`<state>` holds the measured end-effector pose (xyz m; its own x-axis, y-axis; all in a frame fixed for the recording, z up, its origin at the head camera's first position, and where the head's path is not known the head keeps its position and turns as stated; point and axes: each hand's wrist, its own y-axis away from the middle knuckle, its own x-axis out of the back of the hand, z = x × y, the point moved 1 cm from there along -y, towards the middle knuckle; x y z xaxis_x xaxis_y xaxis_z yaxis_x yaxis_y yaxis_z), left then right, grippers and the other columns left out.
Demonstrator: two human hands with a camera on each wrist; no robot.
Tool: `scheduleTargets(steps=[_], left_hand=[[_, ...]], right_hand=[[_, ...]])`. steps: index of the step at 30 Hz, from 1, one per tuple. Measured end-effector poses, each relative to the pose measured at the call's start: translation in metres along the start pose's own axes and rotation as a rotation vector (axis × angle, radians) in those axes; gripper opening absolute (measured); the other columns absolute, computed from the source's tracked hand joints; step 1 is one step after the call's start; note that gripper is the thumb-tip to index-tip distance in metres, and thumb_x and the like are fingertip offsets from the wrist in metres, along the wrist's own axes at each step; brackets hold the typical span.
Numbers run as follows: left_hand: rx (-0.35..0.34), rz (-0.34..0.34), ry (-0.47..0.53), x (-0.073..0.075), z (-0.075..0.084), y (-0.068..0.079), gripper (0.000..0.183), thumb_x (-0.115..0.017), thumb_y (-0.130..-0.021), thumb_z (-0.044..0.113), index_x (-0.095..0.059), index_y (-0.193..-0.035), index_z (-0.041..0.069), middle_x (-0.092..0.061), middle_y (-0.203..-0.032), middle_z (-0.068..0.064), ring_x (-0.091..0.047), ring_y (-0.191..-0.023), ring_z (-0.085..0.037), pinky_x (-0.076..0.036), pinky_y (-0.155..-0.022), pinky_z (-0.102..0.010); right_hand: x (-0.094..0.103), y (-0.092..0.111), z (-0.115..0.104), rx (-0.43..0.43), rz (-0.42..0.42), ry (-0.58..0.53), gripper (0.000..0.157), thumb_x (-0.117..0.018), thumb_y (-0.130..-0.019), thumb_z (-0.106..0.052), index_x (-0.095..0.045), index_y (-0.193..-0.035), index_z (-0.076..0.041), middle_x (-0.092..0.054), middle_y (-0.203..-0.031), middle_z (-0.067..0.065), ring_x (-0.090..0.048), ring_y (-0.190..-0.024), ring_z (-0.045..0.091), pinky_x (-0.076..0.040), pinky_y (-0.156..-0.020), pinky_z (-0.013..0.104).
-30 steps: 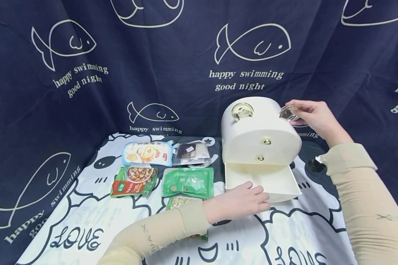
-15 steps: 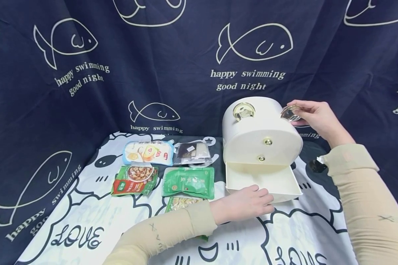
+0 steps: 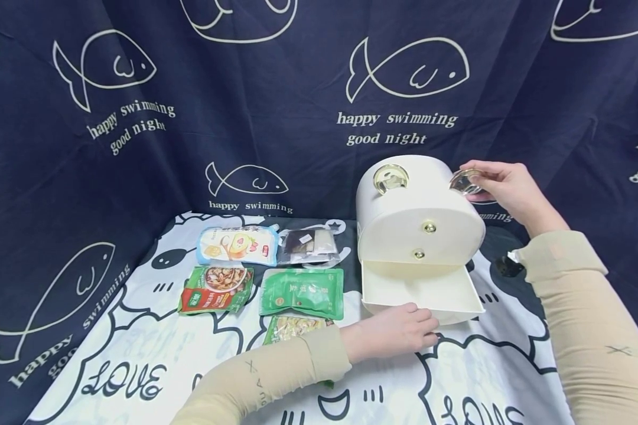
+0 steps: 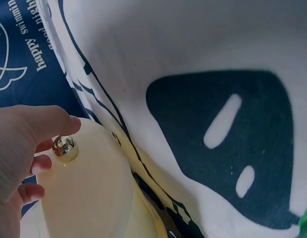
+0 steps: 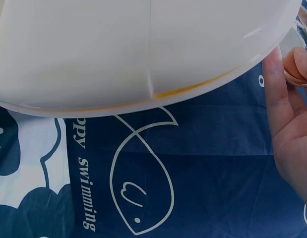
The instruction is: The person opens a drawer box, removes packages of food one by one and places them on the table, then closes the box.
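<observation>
A white rounded drawer box [image 3: 420, 230] stands at the right of the table, with its lower drawer [image 3: 420, 289] pulled out. My right hand [image 3: 502, 189] pinches the gold-rimmed, ear-like disc [image 3: 462, 182] on the box's right side; the right wrist view shows this hand's fingers at the disc's rim. My left hand [image 3: 399, 330] is at the drawer's front. In the left wrist view its thumb and loosely bent fingers lie around a gold knob [image 4: 66, 148], which stays visible between them. Whether they touch it is unclear.
Left of the box lie a blue-white pouch [image 3: 236, 245], a clear packet [image 3: 308, 245], a red-green food pouch [image 3: 216, 289] and a green pouch [image 3: 301, 292]. Another green packet [image 3: 292, 327] is partly under the left forearm. A matching disc [image 3: 390, 178] tops the box's left.
My left hand has shifted slightly right and down along the drawer front, and its fingers are more bent. The right hand keeps hold of the disc. The drawer stays pulled out.
</observation>
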<state>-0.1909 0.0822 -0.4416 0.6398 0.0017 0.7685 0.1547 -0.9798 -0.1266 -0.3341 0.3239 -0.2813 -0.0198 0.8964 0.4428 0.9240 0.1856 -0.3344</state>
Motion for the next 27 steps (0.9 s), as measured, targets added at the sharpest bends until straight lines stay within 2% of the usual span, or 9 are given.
scheduleTargets(steps=[9,14,19,27], left_hand=[[-0.028,-0.014,-0.067,-0.004,0.003,-0.006,0.028,-0.035,-0.099,0.026,-0.06,-0.11,0.03,-0.052,-0.111,0.011,-0.046,-0.098,-0.009,-0.037,-0.078,-0.022],[-0.045,-0.026,-0.105,-0.006,0.003,-0.013,0.03,-0.034,-0.099,0.025,-0.062,-0.108,0.032,-0.052,-0.11,0.012,-0.046,-0.097,-0.008,-0.036,-0.08,-0.022],[-0.064,-0.046,-0.106,-0.004,0.004,-0.018,0.031,-0.034,-0.1,0.023,-0.063,-0.109,0.03,-0.053,-0.11,0.012,-0.047,-0.098,-0.007,-0.038,-0.082,-0.022],[-0.076,-0.067,-0.097,-0.004,0.002,-0.019,0.034,-0.033,-0.102,0.022,-0.065,-0.111,0.028,-0.055,-0.112,0.01,-0.048,-0.099,-0.007,-0.039,-0.085,-0.022]], right_hand=[[0.0,0.0,0.001,-0.001,-0.003,0.004,0.027,-0.056,-0.093,-0.006,-0.061,-0.119,-0.002,-0.069,-0.097,-0.011,-0.066,-0.088,0.004,-0.055,-0.068,0.024],[0.001,0.0,0.0,0.005,-0.003,-0.025,0.028,-0.055,-0.092,-0.001,-0.059,-0.119,0.003,-0.069,-0.095,-0.012,-0.067,-0.087,0.004,-0.055,-0.066,0.022],[0.001,0.001,0.0,0.007,-0.004,-0.029,0.032,-0.057,-0.092,-0.006,-0.057,-0.121,0.006,-0.069,-0.096,-0.013,-0.066,-0.086,0.001,-0.055,-0.066,0.022],[0.001,-0.001,-0.001,-0.006,-0.012,-0.036,0.029,-0.056,-0.092,-0.006,-0.059,-0.12,0.003,-0.069,-0.097,-0.012,-0.066,-0.086,0.001,-0.055,-0.066,0.022]])
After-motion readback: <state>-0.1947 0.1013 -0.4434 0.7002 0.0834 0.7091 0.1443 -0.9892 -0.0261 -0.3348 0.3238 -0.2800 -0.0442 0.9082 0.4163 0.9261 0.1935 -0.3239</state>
